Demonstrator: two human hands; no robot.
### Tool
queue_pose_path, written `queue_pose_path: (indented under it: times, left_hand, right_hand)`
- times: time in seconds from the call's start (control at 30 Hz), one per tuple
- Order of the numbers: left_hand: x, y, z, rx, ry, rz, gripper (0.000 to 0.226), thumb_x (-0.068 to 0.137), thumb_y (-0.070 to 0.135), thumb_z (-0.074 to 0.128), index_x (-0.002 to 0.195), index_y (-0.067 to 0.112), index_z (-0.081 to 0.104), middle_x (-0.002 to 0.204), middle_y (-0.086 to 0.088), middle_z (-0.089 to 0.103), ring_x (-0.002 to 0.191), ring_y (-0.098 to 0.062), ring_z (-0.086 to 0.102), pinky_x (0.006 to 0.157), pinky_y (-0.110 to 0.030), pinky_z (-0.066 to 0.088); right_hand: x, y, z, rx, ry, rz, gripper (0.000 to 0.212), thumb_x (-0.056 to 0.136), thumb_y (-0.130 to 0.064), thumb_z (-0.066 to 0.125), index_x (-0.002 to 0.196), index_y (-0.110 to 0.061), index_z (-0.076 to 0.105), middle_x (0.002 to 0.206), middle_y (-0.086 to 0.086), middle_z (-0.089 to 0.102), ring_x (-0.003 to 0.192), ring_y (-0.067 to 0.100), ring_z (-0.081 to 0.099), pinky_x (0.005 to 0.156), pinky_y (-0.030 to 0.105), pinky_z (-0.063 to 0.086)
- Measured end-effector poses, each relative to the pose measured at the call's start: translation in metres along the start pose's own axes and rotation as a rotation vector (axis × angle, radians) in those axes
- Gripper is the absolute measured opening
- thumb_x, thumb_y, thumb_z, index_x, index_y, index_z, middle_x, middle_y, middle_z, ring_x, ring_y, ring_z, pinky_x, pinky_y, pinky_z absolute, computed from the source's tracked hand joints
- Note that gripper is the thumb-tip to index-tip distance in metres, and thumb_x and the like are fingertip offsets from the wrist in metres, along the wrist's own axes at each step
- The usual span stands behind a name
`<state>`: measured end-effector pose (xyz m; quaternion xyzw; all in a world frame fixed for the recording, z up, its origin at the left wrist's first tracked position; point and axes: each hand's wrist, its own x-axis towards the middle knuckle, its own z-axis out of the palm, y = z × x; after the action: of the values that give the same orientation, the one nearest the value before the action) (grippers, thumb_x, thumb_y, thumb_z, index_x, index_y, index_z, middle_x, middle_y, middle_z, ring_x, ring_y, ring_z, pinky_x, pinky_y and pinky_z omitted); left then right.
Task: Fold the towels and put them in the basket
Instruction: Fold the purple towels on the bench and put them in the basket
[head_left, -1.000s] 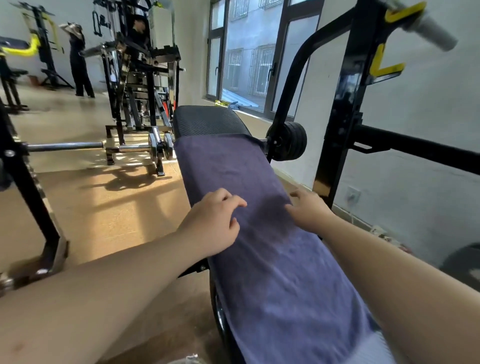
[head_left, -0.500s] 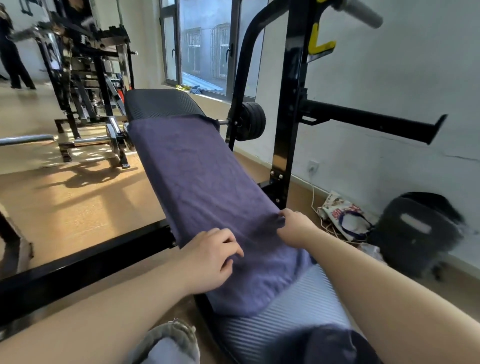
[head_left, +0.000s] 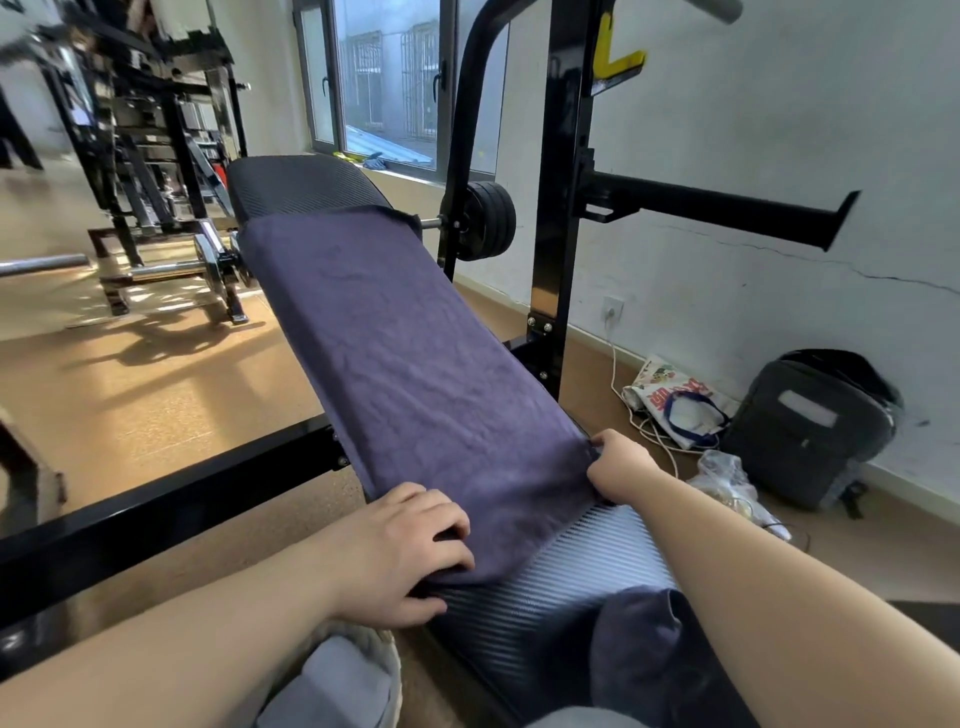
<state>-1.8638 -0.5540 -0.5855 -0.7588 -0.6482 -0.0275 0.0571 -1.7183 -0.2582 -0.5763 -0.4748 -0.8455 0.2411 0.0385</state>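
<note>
Closer to the towel's (head_left: 405, 364) near edge than half a second ago: both hands, with more of the bare bench (head_left: 571, 587) pad in view below them.

- Towel: purple, spread flat lengthwise along the sloped bench, far end just short of the top of the black pad, near end at the hands.
- Left hand (head_left: 400, 556): grips the near left corner, fingers curled over the top, thumb along the edge underneath.
- Right hand (head_left: 621, 473): pinches the near right corner at the side of the bench, fingers closed tight on the cloth.
- Dark cloth (head_left: 639, 639): bunched on the near end of the bench, beside the right forearm; kind not clear.
- Black rack (head_left: 561, 208): upright just right of the bench, weight plate (head_left: 488, 221) beside it.
- Backpack (head_left: 805, 426): dark, on the floor against the wall, printed bag (head_left: 670, 400) and white cable next to it.
- Window (head_left: 389, 78): behind the head of the bench.
</note>
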Motion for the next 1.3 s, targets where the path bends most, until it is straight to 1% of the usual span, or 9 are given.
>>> queue_pose_path:
  times: [0.1,0.23,0.37,0.5,0.63,0.77,0.9,1.1,1.3]
  left_hand:
    - [-0.004,-0.001,-0.004,-0.013,0.008,0.007,0.037,0.082,0.046,0.06,0.117,0.036,0.063,0.124,0.01,0.053,0.118,-0.012,0.049,0.104,-0.03,0.038]
    - [-0.001,0.003,-0.011,0.033,0.102,0.01,0.025,0.086,0.025,0.056,0.108,0.03,0.068,0.106,0.012,0.063,0.098,-0.012,0.059,0.087,-0.028,0.048]
    - [0.003,0.008,-0.019,-0.034,0.163,-0.071,0.017,0.081,0.012,0.045,0.087,0.024,0.056,0.08,0.006,0.058,0.073,-0.017,0.056,0.064,-0.025,0.045]
    - [-0.001,-0.002,-0.012,-0.13,0.07,-0.049,0.041,0.085,-0.004,0.05,0.109,0.026,0.065,0.114,0.012,0.06,0.103,-0.01,0.053,0.086,-0.019,0.043]
    - [-0.004,-0.007,-0.009,-0.281,0.139,-0.161,0.04,0.094,0.004,0.051,0.125,0.026,0.066,0.122,0.013,0.061,0.113,-0.002,0.053,0.097,-0.018,0.042]
    - [-0.001,-0.006,-0.012,-0.402,0.34,-0.326,0.025,0.088,0.014,0.069,0.11,0.027,0.07,0.104,0.019,0.067,0.095,0.013,0.055,0.082,-0.005,0.04]
    - [0.006,-0.009,-0.021,-0.436,0.539,-0.504,0.008,0.089,0.024,0.073,0.091,0.03,0.068,0.084,0.018,0.067,0.08,-0.001,0.063,0.068,-0.014,0.047]
    - [0.01,-0.031,-0.039,-0.54,0.76,-0.812,0.034,0.096,0.037,0.059,0.066,0.021,0.055,0.059,0.006,0.06,0.061,-0.009,0.059,0.051,-0.022,0.041]
    - [-0.001,-0.063,-0.056,-0.535,0.898,-1.009,0.053,0.101,0.04,0.053,0.054,0.017,0.055,0.049,0.0,0.055,0.048,-0.013,0.052,0.049,-0.027,0.034]
  right_hand:
    - [-0.001,0.002,0.0,0.088,0.0,0.026,0.036,0.088,-0.012,0.05,0.122,-0.022,0.057,0.109,0.012,0.063,0.094,0.031,0.064,0.076,0.043,0.062]
    - [-0.001,0.001,-0.004,0.099,0.025,0.008,0.028,0.087,-0.011,0.051,0.112,-0.021,0.059,0.093,0.004,0.061,0.077,0.022,0.062,0.051,0.027,0.052]
    - [0.0,0.003,-0.008,0.136,0.082,0.003,0.03,0.086,-0.004,0.051,0.107,-0.024,0.052,0.098,0.005,0.06,0.086,0.026,0.062,0.062,0.029,0.047]
    - [0.004,0.004,-0.014,0.156,0.099,0.011,0.03,0.085,0.001,0.046,0.087,-0.023,0.064,0.092,0.007,0.066,0.074,0.022,0.06,0.054,0.026,0.045]
    - [0.005,-0.001,-0.018,0.386,0.089,0.058,0.05,0.084,0.003,0.034,0.075,-0.022,0.077,0.087,0.008,0.072,0.067,0.024,0.063,0.048,0.024,0.047]
    - [0.008,-0.014,-0.024,0.758,0.05,0.11,0.052,0.091,0.009,0.032,0.081,-0.014,0.078,0.098,0.017,0.073,0.075,0.029,0.066,0.05,0.027,0.053]
    - [0.014,-0.029,-0.031,1.048,0.04,0.1,0.057,0.092,0.012,0.03,0.086,-0.014,0.08,0.108,0.018,0.071,0.089,0.032,0.066,0.055,0.031,0.056]
    - [0.022,-0.044,-0.041,0.922,-0.016,-0.056,0.073,0.081,0.019,0.033,0.093,-0.033,0.082,0.121,0.004,0.067,0.099,0.023,0.065,0.058,0.025,0.056]
    - [0.025,-0.057,-0.043,0.904,-0.021,-0.159,0.043,0.085,0.007,0.067,0.095,-0.032,0.082,0.105,0.004,0.076,0.093,0.026,0.073,0.072,0.034,0.062]
